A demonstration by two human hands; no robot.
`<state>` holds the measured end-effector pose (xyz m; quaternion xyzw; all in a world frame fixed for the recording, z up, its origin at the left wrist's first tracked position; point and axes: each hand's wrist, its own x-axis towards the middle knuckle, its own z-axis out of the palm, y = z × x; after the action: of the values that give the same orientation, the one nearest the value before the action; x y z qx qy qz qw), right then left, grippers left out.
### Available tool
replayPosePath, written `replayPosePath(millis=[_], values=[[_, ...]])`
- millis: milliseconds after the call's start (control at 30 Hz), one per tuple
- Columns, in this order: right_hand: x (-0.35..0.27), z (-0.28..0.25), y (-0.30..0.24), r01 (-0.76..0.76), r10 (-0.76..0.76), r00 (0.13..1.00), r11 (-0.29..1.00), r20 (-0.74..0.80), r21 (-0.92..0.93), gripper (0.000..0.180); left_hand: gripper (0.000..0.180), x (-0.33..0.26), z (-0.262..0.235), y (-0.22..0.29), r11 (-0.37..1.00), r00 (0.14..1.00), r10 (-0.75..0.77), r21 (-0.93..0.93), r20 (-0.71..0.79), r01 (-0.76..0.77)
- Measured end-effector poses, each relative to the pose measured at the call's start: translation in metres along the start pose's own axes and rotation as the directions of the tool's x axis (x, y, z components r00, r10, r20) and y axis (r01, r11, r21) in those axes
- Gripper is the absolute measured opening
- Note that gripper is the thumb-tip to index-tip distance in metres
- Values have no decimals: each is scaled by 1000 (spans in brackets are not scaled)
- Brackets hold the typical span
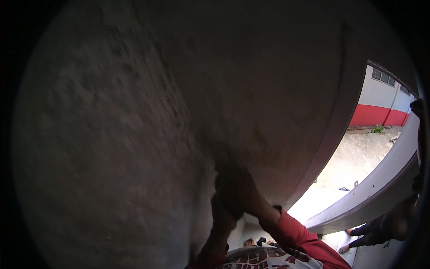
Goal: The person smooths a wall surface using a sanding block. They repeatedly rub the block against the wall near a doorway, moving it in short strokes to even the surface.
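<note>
Both my hands are close together in deep shadow, in front of the grey wall (112,143) where two of its faces meet. My right hand (238,186) is the upper one, with its fingers bunched into a compact fist shape. Just below and to its left is my left hand (224,207), which also looks closed, partly covered by the right. Whatever they hold, if anything, is lost in the dark. Red sleeves (298,233) cover my forearms up to near the wrists. Whether my knuckles touch the wall I cannot tell.
On the right, a tall opening edged by a pale curved ledge (371,188) lets in bright light. Outside stands a white and red building (371,114) beyond sunlit ground (358,154). Another person's legs (378,231) and sandalled feet show at the lower right.
</note>
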<state>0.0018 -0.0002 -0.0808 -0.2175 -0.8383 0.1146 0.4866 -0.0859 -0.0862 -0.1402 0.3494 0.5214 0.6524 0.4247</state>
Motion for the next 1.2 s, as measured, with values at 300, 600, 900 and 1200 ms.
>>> replayPosePath(millis=[300, 600, 900, 1200], values=[[1, 2, -3, -134, 133, 988, 991, 79, 9, 28, 36, 3, 1, 0, 966, 998, -36, 254, -58, 50], [7, -5, -4, -212, 204, 974, 974, 99, 78, 29, 45, 4, 2, 5, 987, 1000, 4, 160, 15, -7], [7, -7, -3, -187, 183, 979, 982, 90, 32, 26, 36, 2, 10, 19, 952, 999, 45, 302, 17, -48], [13, -6, -5, -153, 171, 964, 983, 206, -98, 27, 12, 2, 22, 42, 980, 994, 35, 200, -108, -13]])
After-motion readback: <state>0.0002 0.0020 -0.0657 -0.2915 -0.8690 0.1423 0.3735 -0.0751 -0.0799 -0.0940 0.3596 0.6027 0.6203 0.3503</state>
